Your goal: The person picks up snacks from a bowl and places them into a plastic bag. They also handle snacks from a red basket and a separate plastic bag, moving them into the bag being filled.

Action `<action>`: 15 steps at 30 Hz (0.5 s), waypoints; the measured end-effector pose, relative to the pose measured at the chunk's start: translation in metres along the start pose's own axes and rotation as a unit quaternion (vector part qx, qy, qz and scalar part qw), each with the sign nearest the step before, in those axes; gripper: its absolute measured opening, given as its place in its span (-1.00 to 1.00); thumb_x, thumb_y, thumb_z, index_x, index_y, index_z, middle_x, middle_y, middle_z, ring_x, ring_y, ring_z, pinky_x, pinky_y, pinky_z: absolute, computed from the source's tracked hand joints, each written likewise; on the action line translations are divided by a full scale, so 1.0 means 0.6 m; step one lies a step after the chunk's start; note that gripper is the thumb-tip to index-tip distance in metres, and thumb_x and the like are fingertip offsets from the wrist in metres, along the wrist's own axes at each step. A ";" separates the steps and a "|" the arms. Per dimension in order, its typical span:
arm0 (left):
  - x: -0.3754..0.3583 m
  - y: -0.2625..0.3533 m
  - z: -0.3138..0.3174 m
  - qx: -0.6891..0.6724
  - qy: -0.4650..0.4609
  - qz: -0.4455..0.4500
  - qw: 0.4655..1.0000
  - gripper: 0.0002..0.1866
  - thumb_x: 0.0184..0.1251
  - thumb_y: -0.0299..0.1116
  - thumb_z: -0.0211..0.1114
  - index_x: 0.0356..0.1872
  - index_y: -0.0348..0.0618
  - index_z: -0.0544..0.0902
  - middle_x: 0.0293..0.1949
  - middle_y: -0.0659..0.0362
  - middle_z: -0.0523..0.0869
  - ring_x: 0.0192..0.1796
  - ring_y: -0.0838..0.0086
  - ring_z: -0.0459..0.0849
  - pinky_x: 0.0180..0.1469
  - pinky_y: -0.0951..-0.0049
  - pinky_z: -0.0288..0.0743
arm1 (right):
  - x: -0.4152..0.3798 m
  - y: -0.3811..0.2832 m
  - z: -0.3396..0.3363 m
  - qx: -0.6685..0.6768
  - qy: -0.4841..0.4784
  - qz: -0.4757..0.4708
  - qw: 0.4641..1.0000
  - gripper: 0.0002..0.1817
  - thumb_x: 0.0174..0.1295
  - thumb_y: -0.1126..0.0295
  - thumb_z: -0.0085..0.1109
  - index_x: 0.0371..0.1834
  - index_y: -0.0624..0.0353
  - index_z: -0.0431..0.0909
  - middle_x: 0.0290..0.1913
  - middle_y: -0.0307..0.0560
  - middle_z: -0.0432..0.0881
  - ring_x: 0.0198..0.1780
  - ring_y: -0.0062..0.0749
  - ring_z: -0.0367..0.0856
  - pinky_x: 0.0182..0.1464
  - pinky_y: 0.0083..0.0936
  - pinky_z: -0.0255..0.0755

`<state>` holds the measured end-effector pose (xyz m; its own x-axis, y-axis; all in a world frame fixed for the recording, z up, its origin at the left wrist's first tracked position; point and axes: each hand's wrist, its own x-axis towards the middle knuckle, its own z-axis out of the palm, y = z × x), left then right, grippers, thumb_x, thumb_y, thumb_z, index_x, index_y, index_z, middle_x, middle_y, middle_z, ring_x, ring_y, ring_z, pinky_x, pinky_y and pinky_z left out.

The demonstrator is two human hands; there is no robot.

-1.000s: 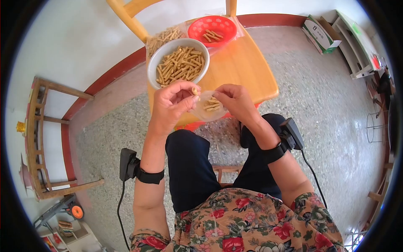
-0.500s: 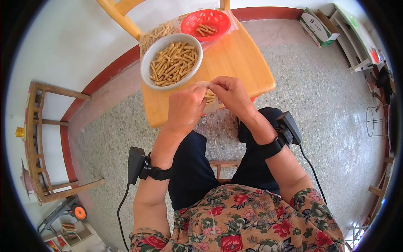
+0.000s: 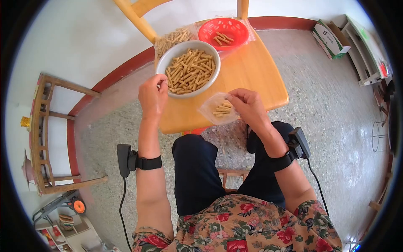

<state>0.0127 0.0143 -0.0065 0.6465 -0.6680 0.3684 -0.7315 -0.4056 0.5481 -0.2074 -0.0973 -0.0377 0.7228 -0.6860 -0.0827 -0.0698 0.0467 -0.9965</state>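
My right hand (image 3: 249, 105) pinches the rim of a small clear plastic bag (image 3: 208, 110) that holds several short tan sticks (image 3: 222, 109) above the chair's front edge. Beside the left rim of a white bowl (image 3: 217, 63), my left hand (image 3: 153, 97) is closed, thumb and fingers together; anything in that pinch is too small to make out. Many tan stick pieces (image 3: 191, 70) fill the bowl. Behind it on the wooden chair seat (image 3: 252, 75) sits a red perforated basket (image 3: 239, 31) with several sticks.
A larger clear bag of sticks (image 3: 174, 38) lies behind the bowl, near the chair's backrest (image 3: 140, 19). At the far right stands an open carton (image 3: 329, 40) beside a white shelf (image 3: 357, 50). A wooden frame (image 3: 42, 130) leans at the left wall.
My hands have parted: the left moved left to the bowl's side, while the right holds the small bag, now more fully visible. The view has shifted, so the chair appears lower and further right.
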 end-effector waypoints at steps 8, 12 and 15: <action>0.051 -0.042 0.039 0.110 -0.071 0.057 0.990 -0.91 -0.03 -0.51 0.21 -0.44 -0.14 0.59 -0.52 0.09 0.61 -0.47 0.31 0.59 -0.39 0.39 0.42 | 0.004 -0.003 0.003 -0.013 -0.007 0.001 1.000 -0.82 0.17 0.42 0.05 -0.34 0.37 0.53 -0.52 -0.26 0.53 -0.46 -0.70 0.43 -0.42 -0.68 0.33; 0.065 -0.045 0.065 0.150 -0.072 0.088 0.982 -0.93 -0.04 -0.50 0.20 -0.47 -0.13 0.57 -0.47 0.08 0.61 -0.38 0.20 0.59 -0.33 0.31 0.42 | 0.009 0.002 0.003 -0.009 -0.007 -0.002 1.000 -0.82 0.16 0.43 0.06 -0.35 0.36 0.53 -0.52 -0.26 0.53 -0.46 -0.71 0.42 -0.42 -0.68 0.33; 0.071 -0.045 0.080 0.174 -0.086 0.091 0.977 -0.94 -0.05 -0.49 0.21 -0.48 -0.14 0.56 -0.44 0.06 0.60 -0.32 0.15 0.58 -0.29 0.26 0.42 | 0.012 0.007 0.004 -0.020 -0.012 -0.010 1.000 -0.83 0.17 0.43 0.06 -0.36 0.36 0.53 -0.52 -0.27 0.52 -0.46 -0.72 0.42 -0.42 -0.69 0.33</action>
<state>0.0494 -0.0331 -0.0415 0.4741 -0.8322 0.2876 -0.8800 -0.4369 0.1864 -0.2005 -0.1004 -0.0423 0.7403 -0.6692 -0.0642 -0.0830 0.0038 -0.9965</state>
